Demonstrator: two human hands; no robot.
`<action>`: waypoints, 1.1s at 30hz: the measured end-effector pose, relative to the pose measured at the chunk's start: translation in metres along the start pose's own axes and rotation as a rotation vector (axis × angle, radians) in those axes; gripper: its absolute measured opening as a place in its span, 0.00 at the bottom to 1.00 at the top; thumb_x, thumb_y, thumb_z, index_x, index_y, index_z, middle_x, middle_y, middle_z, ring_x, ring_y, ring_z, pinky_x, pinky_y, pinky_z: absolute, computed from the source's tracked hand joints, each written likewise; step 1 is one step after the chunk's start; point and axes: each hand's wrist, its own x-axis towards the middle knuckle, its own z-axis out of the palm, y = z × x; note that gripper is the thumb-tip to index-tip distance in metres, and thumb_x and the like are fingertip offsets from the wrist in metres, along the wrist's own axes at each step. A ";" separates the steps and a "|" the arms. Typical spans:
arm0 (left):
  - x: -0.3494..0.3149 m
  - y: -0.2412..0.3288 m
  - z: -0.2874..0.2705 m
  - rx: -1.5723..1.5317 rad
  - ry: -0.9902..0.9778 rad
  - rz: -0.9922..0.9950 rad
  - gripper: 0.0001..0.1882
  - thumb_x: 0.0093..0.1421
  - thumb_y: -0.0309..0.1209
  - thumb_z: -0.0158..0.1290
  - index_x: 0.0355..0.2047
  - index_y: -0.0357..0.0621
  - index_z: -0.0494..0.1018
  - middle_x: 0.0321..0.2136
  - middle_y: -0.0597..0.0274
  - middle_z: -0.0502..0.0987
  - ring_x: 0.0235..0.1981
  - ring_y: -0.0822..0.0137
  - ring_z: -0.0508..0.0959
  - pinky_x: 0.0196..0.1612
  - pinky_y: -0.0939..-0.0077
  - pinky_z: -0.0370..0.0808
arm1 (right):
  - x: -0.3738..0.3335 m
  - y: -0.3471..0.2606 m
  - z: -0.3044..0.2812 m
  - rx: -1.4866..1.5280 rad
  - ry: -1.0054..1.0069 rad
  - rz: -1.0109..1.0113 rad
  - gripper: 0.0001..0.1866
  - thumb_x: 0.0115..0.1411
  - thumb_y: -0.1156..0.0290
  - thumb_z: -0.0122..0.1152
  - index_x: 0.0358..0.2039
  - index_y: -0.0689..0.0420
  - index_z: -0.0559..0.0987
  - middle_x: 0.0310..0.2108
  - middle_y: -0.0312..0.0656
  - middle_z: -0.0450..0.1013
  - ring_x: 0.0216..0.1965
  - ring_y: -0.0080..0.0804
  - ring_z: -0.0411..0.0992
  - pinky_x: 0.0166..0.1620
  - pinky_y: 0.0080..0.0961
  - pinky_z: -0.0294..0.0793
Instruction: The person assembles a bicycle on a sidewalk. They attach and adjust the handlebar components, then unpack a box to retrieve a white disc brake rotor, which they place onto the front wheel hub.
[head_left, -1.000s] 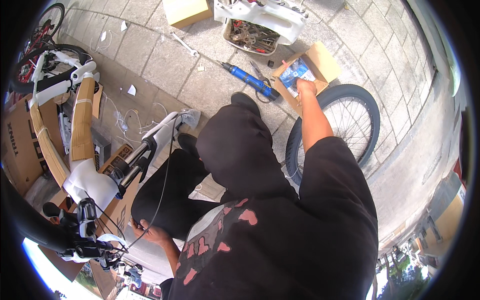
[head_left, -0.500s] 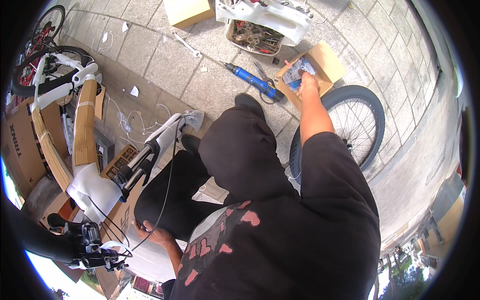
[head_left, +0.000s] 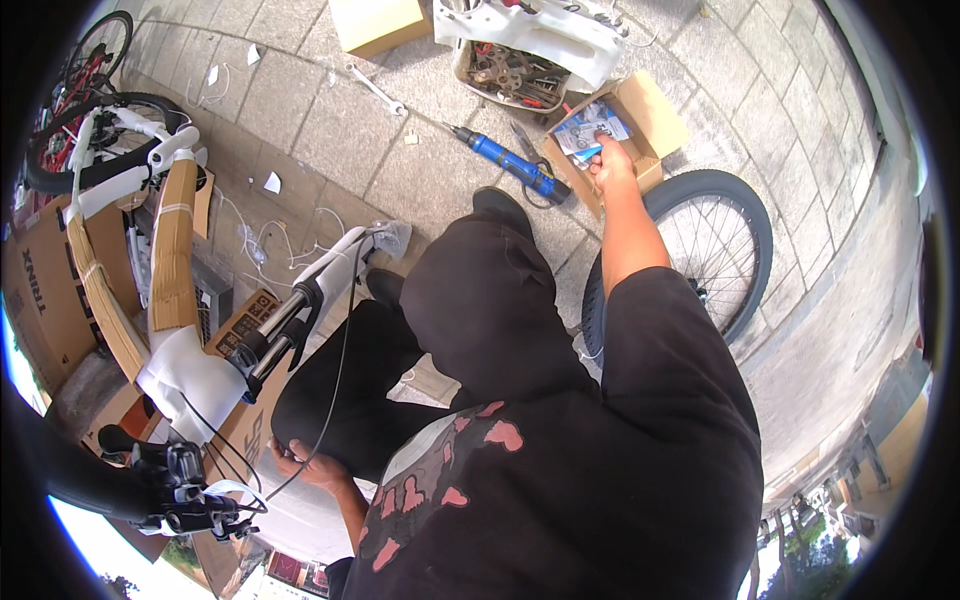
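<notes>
At the upper right, my right hand (head_left: pixel 612 165) reaches into an open cardboard box (head_left: pixel 655 120). Its fingers are closed on the edge of a blue-and-white printed packet (head_left: pixel 590 128), perhaps a booklet; part of it is covered by the fingers. My left hand (head_left: pixel 312 468) is low beside my bent knee, with curled fingers. Something small may be between its fingertips, but I cannot make it out. Near the left hand, a thin black cable (head_left: pixel 338 400) hangs from the bicycle frame (head_left: pixel 180 375), which is wrapped in white foam and cardboard.
A bicycle wheel (head_left: pixel 735 200) lies below the box. On the paving are a blue power screwdriver (head_left: pixel 505 160), a wrench (head_left: pixel 376 92), and a tool bin (head_left: pixel 462 72) full of tools. A closed carton (head_left: pixel 378 22) stands at the top. Another bicycle (head_left: pixel 85 130) is far left.
My right hand has shifted slightly, and the printed packet now shows more, raised toward the box's left side. The left hand has hardly moved.
</notes>
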 end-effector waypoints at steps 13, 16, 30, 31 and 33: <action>-0.003 -0.004 0.004 -0.088 0.045 0.090 0.33 0.81 0.44 0.53 0.73 0.27 0.71 0.65 0.34 0.75 0.64 0.43 0.78 0.70 0.50 0.72 | -0.099 0.005 -0.075 -0.167 0.173 -0.411 0.07 0.72 0.74 0.65 0.46 0.64 0.81 0.31 0.43 0.78 0.27 0.28 0.74 0.28 0.31 0.71; 0.002 -0.015 0.010 -0.095 0.036 0.116 0.34 0.81 0.46 0.54 0.70 0.23 0.73 0.63 0.32 0.78 0.64 0.41 0.78 0.71 0.50 0.72 | -0.114 0.023 -0.103 -0.063 0.140 -0.666 0.06 0.73 0.76 0.67 0.46 0.65 0.83 0.37 0.43 0.82 0.36 0.29 0.80 0.39 0.29 0.78; -0.008 -0.014 0.008 -0.038 0.069 0.090 0.31 0.81 0.46 0.56 0.70 0.31 0.77 0.64 0.32 0.77 0.65 0.35 0.75 0.71 0.47 0.69 | -0.253 0.019 -0.100 -0.888 -0.019 -1.913 0.19 0.49 0.83 0.74 0.41 0.50 0.86 0.44 0.38 0.83 0.41 0.46 0.85 0.42 0.42 0.85; -0.006 -0.019 0.008 -0.027 0.067 0.109 0.31 0.81 0.45 0.56 0.70 0.31 0.76 0.64 0.32 0.77 0.65 0.35 0.75 0.71 0.47 0.69 | -0.253 0.019 -0.098 -0.878 -0.035 -1.917 0.19 0.49 0.83 0.74 0.41 0.49 0.86 0.44 0.38 0.83 0.41 0.46 0.85 0.42 0.42 0.85; -0.007 -0.021 0.008 -0.020 0.067 0.123 0.30 0.81 0.44 0.56 0.70 0.30 0.76 0.64 0.32 0.77 0.65 0.36 0.74 0.71 0.46 0.69 | -0.254 0.017 -0.093 -0.856 -0.027 -1.872 0.18 0.52 0.82 0.75 0.43 0.51 0.87 0.44 0.40 0.83 0.41 0.46 0.85 0.43 0.41 0.85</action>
